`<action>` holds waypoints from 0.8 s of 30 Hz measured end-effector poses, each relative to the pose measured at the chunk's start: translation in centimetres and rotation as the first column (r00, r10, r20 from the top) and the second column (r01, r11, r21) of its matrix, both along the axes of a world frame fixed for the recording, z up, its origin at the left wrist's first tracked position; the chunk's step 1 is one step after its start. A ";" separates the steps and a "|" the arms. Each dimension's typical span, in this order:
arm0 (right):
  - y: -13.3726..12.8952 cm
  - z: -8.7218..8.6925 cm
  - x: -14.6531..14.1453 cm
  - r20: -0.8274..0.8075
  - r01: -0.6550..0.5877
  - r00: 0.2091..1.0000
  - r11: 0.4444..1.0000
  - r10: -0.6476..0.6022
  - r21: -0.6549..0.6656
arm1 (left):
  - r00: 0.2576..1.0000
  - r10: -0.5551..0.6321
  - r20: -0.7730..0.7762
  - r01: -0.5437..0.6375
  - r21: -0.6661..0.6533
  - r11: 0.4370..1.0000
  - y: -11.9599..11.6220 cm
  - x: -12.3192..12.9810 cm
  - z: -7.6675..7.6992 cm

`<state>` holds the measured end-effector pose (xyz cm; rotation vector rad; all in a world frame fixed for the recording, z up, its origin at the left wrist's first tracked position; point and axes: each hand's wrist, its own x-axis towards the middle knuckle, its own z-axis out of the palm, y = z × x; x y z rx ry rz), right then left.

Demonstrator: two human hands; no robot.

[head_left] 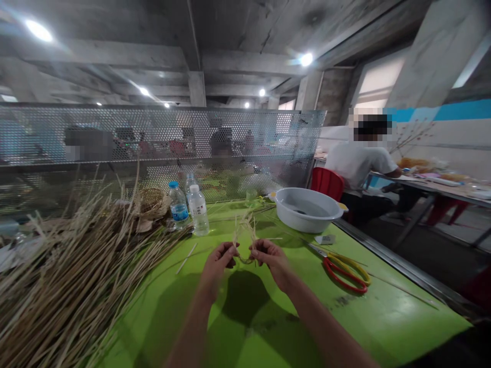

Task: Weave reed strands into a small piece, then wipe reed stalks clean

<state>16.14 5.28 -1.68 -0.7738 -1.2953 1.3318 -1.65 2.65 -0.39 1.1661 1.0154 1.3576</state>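
A small ring of pale woven strips [246, 260], with loose ends sticking up at the far side, is held above the green table [264, 332]. My left hand [223, 259] pinches its left side between thumb and fingers. On the opposite side, my right hand [270, 254] grips the ring in the same way. Scissors with red and yellow handles [347, 273] lie on the table to the right of my right hand. A short pale strip [186, 258] rests left of my left hand.
Long dry strips [72, 276] cover the left side. Behind them sit a woven basket [151, 203] and plastic bottles [198, 210]. A grey basin [307, 209] stands at the back right, before a perforated metal screen [153, 135]. A person [358, 161] sits beyond, at right.
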 end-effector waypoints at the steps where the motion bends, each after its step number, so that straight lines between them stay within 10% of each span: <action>1: 0.0 0.1 0.0 0.011 -0.011 1.000 1.000 0.011 0.007 | 1.000 -0.005 0.011 0.005 -0.006 1.000 -0.1 0.0 0.1; 13: 0.4 0.3 0.2 0.133 0.107 0.983 0.984 -0.126 0.143 | 0.984 0.175 0.022 -0.175 -0.017 0.985 0.7 -0.9 -0.5; 20: 9.7 7.5 1.5 0.255 0.359 0.861 0.881 -0.440 0.309 | 0.949 0.310 0.052 -0.311 0.000 0.951 1.3 -2.7 -1.2; 24: 7.6 4.3 2.5 0.278 0.343 0.862 0.891 -0.425 0.298 | 0.922 0.371 0.111 -0.371 -0.022 0.928 1.5 -3.2 -1.2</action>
